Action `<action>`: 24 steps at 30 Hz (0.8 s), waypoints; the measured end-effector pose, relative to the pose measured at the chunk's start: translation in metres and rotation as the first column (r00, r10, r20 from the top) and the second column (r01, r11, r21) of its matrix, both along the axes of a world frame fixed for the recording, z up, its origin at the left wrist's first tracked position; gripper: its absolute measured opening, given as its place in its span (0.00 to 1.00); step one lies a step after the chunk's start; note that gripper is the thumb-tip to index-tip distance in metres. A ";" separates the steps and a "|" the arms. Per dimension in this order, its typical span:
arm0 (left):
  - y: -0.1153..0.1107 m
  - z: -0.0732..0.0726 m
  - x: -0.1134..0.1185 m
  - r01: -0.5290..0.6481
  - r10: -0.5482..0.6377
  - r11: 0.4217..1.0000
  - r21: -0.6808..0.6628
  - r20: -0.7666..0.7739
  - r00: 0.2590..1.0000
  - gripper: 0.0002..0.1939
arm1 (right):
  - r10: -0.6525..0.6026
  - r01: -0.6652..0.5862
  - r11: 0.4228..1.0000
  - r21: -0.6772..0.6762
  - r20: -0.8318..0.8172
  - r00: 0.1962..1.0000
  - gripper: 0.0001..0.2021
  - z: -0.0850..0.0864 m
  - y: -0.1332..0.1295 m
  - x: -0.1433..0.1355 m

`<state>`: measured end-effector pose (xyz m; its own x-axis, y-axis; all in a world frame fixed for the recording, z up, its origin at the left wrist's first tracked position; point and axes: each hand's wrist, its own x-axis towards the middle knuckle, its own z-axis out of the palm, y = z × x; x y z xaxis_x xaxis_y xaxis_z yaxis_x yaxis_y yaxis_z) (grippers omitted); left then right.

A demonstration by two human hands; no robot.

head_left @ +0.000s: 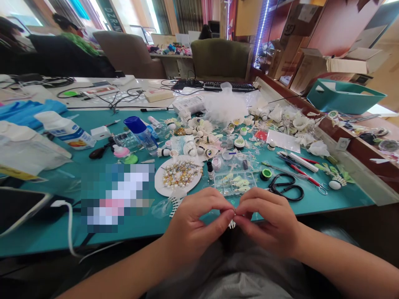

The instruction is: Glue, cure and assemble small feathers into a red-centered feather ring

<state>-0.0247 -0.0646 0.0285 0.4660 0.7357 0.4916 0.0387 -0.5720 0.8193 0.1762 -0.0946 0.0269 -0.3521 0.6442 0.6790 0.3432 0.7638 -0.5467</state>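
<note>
Toward the left end of the bench (314,203), a white bottle (67,129) leans beside a plastic bag (29,147); nearer the front edge, a pixelated patch hides whatever lies there. Next comes a blue-capped spray bottle (141,136), then a white plate (160,182) heaped with loose beads (182,173), with a pale pronged strip (175,207) between it and the person's left hand (195,218).

At the middle of the front edge, the left hand pinches a small piece (234,211) between thumb and forefinger. It looks very light and probably thin and easily bent or dropped, so a gentle fingertip hold at its ends would suit it. Its shape and material cannot be made out, as the fingers cover most of it. White prongs (232,224) show just below; whether they join the piece is unclear. Behind the hands sits a clear divided box (222,189), partly covered.

The right hand (271,218) meets the left, its thumb and fingertips closed on the same piece, the other fingers curled. Farther right lie black-handled scissors (301,193), their blades hard to trace among the tools, and a white ball (335,185) with leafy bits near the right corner.
</note>
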 end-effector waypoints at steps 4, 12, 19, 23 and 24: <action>0.001 0.000 0.001 -0.017 0.017 0.995 0.100 0.001 1.000 0.06 | -0.004 0.003 1.000 0.014 0.044 0.999 0.04 0.001 0.001 0.002; 0.000 -0.001 0.001 -0.036 0.045 0.986 0.162 -0.053 0.998 0.05 | -0.002 0.001 1.000 0.016 0.059 0.998 0.06 -0.001 0.000 0.002; 0.000 -0.005 0.000 -0.014 0.035 0.982 0.189 -0.109 0.993 0.05 | -0.009 0.004 0.998 0.059 0.085 0.996 0.06 -0.001 0.001 0.003; -0.002 -0.007 -0.001 -0.003 0.029 0.981 0.194 -0.134 0.991 0.05 | -0.021 0.010 0.997 0.073 0.145 0.989 0.05 0.000 0.001 0.005; -0.003 -0.007 -0.001 0.003 0.023 0.983 0.182 -0.140 0.990 0.05 | -0.034 0.017 0.995 0.097 0.180 0.983 0.05 0.001 0.002 0.006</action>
<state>-0.0262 -0.0671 0.0215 0.5331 0.6453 0.5471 0.1531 -0.7096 0.6878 0.1826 -0.0930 0.0283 -0.4595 0.5902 0.6637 0.4502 0.7989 -0.3988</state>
